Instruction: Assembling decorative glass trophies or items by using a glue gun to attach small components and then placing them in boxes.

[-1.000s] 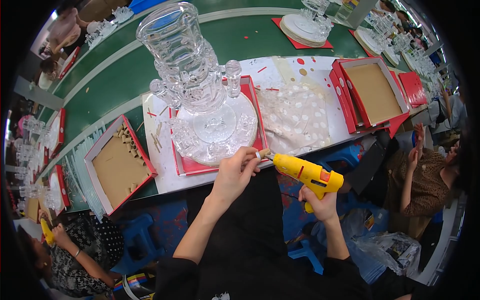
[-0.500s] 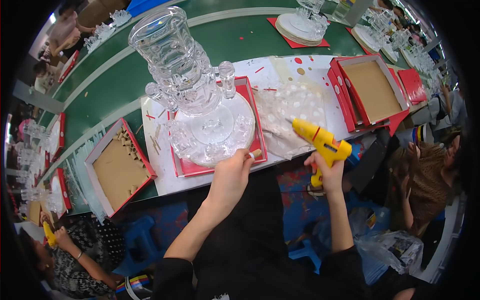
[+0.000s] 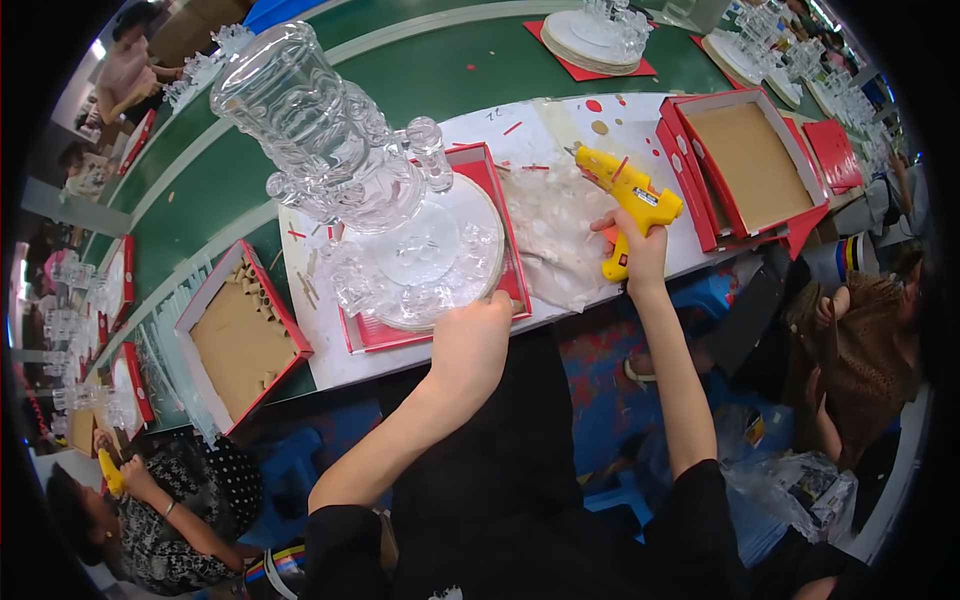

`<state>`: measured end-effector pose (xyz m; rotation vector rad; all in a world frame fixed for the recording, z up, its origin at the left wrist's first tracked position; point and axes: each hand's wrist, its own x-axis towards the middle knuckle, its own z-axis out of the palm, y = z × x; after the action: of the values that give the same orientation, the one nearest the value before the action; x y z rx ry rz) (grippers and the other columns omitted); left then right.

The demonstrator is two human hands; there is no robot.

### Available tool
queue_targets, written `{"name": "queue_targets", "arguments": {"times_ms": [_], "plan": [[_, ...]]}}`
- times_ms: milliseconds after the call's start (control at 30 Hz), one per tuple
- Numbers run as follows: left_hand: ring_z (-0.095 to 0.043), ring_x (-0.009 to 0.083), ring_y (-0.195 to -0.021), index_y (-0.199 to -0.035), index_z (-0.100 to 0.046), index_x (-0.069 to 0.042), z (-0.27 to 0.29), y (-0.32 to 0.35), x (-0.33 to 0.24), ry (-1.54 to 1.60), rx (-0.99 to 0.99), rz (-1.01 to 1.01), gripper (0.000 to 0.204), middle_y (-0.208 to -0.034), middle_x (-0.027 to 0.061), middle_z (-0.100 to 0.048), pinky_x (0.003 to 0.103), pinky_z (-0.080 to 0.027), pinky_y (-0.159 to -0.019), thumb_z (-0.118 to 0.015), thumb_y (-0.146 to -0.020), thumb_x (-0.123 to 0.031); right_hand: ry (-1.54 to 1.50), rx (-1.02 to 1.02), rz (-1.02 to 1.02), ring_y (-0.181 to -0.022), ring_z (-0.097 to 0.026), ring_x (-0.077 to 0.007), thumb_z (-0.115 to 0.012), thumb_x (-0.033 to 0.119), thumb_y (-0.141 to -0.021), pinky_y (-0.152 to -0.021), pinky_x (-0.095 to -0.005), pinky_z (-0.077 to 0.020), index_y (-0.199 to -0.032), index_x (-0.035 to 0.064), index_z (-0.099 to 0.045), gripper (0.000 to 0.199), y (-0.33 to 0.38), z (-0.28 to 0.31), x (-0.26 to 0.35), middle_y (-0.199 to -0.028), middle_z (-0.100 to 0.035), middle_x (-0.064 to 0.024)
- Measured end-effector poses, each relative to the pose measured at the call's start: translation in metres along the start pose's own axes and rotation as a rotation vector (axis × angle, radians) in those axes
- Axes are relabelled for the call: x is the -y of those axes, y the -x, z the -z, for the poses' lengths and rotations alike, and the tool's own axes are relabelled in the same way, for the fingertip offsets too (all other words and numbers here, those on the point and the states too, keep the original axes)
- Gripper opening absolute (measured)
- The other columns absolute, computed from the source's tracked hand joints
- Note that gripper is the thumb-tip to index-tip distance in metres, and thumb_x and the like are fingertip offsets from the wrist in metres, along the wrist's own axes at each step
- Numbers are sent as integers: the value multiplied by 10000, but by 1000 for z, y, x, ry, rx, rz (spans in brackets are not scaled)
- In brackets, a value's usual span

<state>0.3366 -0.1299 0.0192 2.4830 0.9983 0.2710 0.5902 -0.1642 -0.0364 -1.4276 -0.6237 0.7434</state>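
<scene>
My left hand [image 3: 473, 345] is closed at the front right corner of a shallow red box [image 3: 378, 338]. A short brown cardboard tube [image 3: 517, 304] shows beside its fingers, which are mostly hidden by the back of the hand. My right hand [image 3: 645, 252] grips a yellow glue gun [image 3: 630, 188] by the handle, its nozzle pointing to the far left over the worktop. In the box lies a round white board [image 3: 488, 215] bearing clear glassware: small cups around its rim and a tall jug [image 3: 340, 130] tilted to the left.
To the left, a red-edged tray [image 3: 235, 345] holds several cardboard tubes, beside clear sticks [image 3: 165, 350]. Stacked red boxes [image 3: 750, 165] stand at right. Crumpled plastic [image 3: 560, 235] covers part of the white worktop. Co-workers sit on both sides; one holds a yellow glue gun [image 3: 111, 472].
My right hand has lifted the glue gun farther over the worktop and slightly left. My left hand has turned, hiding its fingertips, while staying at the same box corner.
</scene>
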Motion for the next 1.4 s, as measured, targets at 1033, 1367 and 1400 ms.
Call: {"name": "queue_targets", "arguments": {"times_ms": [1033, 1367, 1400], "plan": [[-640, 330, -681, -944, -605, -33, -11, 0, 8, 114, -12, -86, 114, -726, 147, -624, 421, -497, -582, -608, -852, -101, -31, -35, 51, -518, -548, -107, -582, 150, -908, -493, -232, -439, -925, -6, -582, 157, 5, -3, -3, -794, -676, -140], [-638, 343, -714, -896, -571, -33, -15, 1, 12, 183, -40, -83, 193, -765, 138, -640, 430, -497, -611, -686, -814, -164, -35, -29, 47, -534, -560, -107, -579, 162, -914, -504, -222, -441, -895, -7, -598, 171, 4, 1, -5, -819, -684, -147], [-640, 326, -709, -871, -548, -35, -18, 1, 13, 155, -67, -99, 205, -741, 129, -622, 417, -499, -599, -696, -805, -162, -35, -30, 47, -534, -560, -107, -579, 162, -914, -504, -222, -441, -895, -7, -598, 171, 3, 1, -5, -819, -684, -147]]}}
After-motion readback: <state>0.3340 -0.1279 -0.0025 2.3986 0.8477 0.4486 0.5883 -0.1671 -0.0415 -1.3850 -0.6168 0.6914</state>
